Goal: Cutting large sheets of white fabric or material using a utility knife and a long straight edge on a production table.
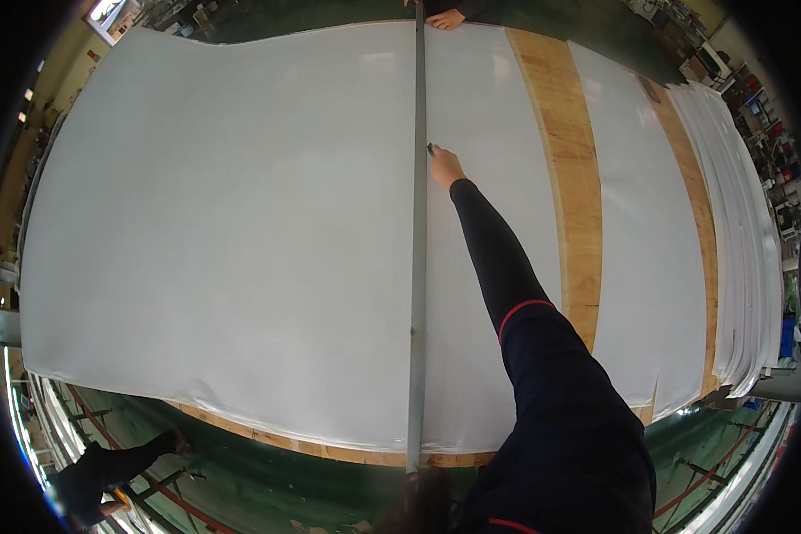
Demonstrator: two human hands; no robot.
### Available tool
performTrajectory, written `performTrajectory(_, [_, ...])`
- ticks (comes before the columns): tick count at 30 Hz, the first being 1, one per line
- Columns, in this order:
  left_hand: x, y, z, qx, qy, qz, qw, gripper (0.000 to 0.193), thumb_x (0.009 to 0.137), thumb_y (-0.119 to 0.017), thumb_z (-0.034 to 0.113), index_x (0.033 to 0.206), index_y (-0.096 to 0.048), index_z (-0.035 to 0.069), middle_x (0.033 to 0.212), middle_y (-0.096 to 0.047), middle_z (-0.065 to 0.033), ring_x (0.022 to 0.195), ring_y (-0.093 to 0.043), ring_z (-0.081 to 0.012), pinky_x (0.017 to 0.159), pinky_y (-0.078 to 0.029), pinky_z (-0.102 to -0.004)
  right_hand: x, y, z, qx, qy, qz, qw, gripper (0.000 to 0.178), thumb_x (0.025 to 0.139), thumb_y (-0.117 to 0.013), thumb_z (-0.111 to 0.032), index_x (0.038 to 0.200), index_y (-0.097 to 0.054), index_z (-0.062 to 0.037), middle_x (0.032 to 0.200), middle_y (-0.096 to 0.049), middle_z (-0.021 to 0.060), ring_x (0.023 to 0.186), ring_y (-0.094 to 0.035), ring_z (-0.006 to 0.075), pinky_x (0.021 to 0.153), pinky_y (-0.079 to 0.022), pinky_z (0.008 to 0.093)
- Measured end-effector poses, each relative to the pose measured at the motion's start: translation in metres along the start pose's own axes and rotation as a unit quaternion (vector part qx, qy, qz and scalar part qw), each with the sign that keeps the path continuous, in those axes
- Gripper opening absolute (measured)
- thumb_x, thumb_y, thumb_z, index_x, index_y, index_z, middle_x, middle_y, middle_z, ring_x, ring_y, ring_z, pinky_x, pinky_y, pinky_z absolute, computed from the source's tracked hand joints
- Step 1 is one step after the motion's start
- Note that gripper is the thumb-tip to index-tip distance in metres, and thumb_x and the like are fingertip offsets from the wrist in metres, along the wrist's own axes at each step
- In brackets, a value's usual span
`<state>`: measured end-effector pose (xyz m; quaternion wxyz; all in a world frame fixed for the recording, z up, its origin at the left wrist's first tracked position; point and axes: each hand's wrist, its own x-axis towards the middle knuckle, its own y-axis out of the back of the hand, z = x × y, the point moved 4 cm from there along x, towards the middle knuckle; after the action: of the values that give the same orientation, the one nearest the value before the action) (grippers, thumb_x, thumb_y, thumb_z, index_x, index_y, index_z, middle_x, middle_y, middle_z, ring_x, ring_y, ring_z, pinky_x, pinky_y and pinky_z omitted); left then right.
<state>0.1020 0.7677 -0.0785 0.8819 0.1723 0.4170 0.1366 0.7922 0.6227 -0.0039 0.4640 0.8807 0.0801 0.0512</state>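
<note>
My right arm stretches far across a big white sheet (231, 240) spread over the table. At its end, my right hand (446, 167) is closed on a small dark tool (431, 150), seemingly a cutter knife, whose tip is too small to make out. The tool sits right beside a long grey metal straightedge (419, 249) that crosses the sheet from near edge to far edge. A co-worker's hand (445, 20) rests at the straightedge's far end. No left hand can be made out; a dark brown blur covers the near end of the bar.
Bare wooden board (568, 169) shows as a strip between white sheets on the right, with another narrower strip (696, 205) beyond. Several stacked white sheets (734, 240) hang at the right end. At the lower left, another person (98, 472) is beside metal rails.
</note>
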Motion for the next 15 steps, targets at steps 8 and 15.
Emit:
performTrajectory(8, [0.027,0.002,0.006,0.035,-0.006,-0.002,0.999,0.040,0.090,-0.032,0.040,0.110,-0.044,0.007,0.082,-0.059,-0.0176,0.076,-0.058,-0.0356,0.065,-0.044,-0.0426,-0.001,-0.011,-0.008,-0.008,-0.022,-0.002,1.000,0.039,0.080,-0.039,-0.006,0.117,-0.042,0.0053,0.092,-0.058,0.0250,0.087,-0.058,0.0346,0.075,-0.049,0.0383])
performTrajectory(15, [0.035,0.001,0.016,0.046,-0.026,0.002,0.999,0.040,0.090,-0.032,0.040,0.110,-0.043,0.007,0.083,-0.059,-0.0182,0.077,-0.057,-0.0366,0.065,-0.043,-0.0429,-0.017,-0.014,-0.018,-0.065,-0.073,-0.001,0.995,0.043,0.080,-0.038,-0.006,0.122,-0.036,0.0066,0.085,-0.059,0.0262,0.082,-0.059,0.0366,0.071,-0.049,0.0401])
